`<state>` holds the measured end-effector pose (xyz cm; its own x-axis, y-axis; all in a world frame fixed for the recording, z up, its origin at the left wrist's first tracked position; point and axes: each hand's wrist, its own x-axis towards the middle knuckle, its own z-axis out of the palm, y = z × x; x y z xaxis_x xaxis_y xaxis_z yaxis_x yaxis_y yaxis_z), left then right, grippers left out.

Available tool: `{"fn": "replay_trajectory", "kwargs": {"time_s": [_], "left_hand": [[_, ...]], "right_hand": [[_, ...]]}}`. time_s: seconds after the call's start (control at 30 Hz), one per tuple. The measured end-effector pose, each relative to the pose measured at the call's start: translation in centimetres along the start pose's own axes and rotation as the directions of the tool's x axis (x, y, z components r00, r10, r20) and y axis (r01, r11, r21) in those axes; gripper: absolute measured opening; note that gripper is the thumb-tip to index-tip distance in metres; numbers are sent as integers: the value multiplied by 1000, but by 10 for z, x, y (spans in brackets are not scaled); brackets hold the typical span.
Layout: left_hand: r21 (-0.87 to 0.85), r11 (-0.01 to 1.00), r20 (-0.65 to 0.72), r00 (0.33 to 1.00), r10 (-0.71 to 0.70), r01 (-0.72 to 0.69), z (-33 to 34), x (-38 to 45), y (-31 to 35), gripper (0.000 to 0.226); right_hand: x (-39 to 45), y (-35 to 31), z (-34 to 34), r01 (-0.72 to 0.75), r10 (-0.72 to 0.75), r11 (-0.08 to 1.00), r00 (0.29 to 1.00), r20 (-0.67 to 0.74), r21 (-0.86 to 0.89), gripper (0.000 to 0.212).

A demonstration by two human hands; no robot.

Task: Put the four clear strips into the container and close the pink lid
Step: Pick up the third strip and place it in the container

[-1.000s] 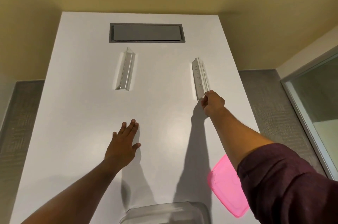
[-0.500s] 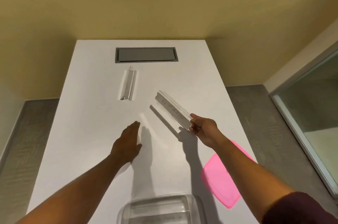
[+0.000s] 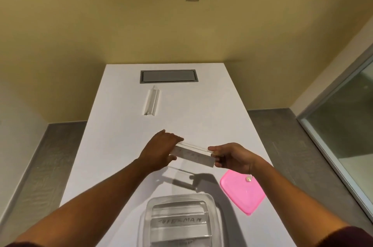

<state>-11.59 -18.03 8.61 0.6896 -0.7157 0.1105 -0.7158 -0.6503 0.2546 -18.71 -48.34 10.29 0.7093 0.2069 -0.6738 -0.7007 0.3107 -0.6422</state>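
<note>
Clear strip held in both hands above the white table (image 3: pixel 121 145).

Open container (image 3: pixel 179 220) at the near edge holds strips already; pink lid (image 3: pixel 242 192) lies just right of it. Left hand (image 3: pixel 159 152) and right hand (image 3: pixel 232 158) pinch opposite ends of the held strip (image 3: pixel 193 153), fingers closed. Another strip (image 3: pixel 151 101) lies farther back.

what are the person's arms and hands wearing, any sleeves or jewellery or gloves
Both hands are bare, with no gloves: the left hand and the right hand show no rings that I can make out. Both forearms are uncovered. A dark maroon sleeve is pushed up on the right arm, and a sliver of the same colour shows at the lower left corner.
</note>
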Motion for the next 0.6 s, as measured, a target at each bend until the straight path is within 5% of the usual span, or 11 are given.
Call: {"fn": "replay_trajectory", "kwargs": {"time_s": [0.17, 0.3, 0.43, 0.5, 0.6], "left_hand": [[-54, 988, 108, 985, -136, 142, -10, -27, 22, 59], [-58, 973, 148, 966, -213, 224, -7, -55, 32, 58], [-104, 951, 168, 947, -273, 292, 6, -86, 41, 57], [-143, 933, 174, 937, -304, 329, 13, -101, 48, 57], [-183, 912, 195, 923, -333, 368, 20, -117, 58, 60]], "right_hand": [[-19, 9, 5, 37, -44, 993, 997, -59, -108, 26], [-29, 26, 14, 67, -145, 876, 981, -130, -477, 25], [-37, 55, 31, 108, -407, 461, 908, -101, -881, 35], [-45, 74, 42, 231, -557, 325, 831, 12, -917, 40], [-55, 100, 47, 262, -554, 96, 816, 167, -960, 55]]}}
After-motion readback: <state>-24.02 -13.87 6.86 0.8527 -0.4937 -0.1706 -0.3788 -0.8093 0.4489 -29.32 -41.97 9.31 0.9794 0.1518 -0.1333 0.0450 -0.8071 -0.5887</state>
